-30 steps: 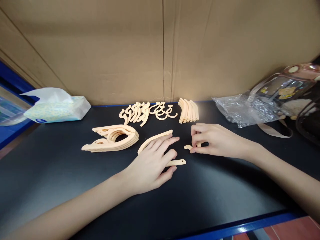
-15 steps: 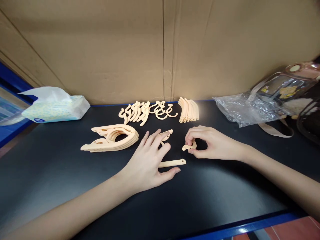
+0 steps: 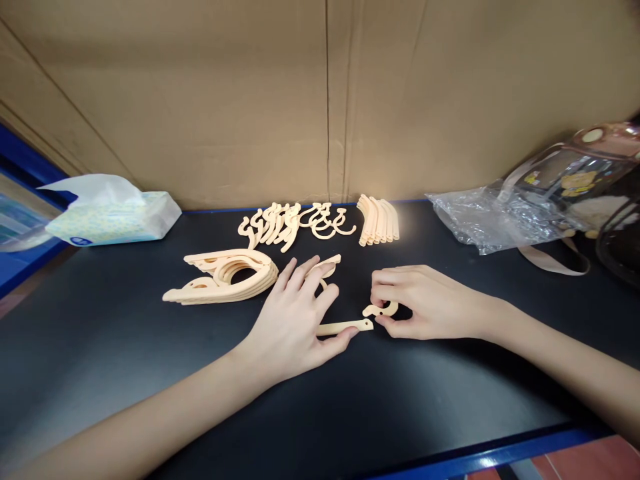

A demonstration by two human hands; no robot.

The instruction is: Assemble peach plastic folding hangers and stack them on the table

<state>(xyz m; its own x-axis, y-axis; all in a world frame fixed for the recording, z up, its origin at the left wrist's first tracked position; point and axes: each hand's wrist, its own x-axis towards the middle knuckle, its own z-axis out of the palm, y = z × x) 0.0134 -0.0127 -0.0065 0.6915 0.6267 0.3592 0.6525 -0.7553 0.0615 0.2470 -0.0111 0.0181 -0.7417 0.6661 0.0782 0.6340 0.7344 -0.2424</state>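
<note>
Your left hand lies flat over curved peach hanger arm, thumb and fingers pinning it to black tabletop. Your right hand pinches small hook piece, its end touching arm's tip. Stack of assembled hangers just left of your left hand. Loose hooks and arm bundle near cardboard wall. Tissue pack far left, plastic bag right.

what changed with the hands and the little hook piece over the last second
The right hand carried the small hook piece toward the person and leftward, so it now meets the end of the straight arm piece. The left hand drew back slightly and curled; its thumb now presses that arm piece. The hanger stack, hook pile and tissue pack stayed put.
</note>
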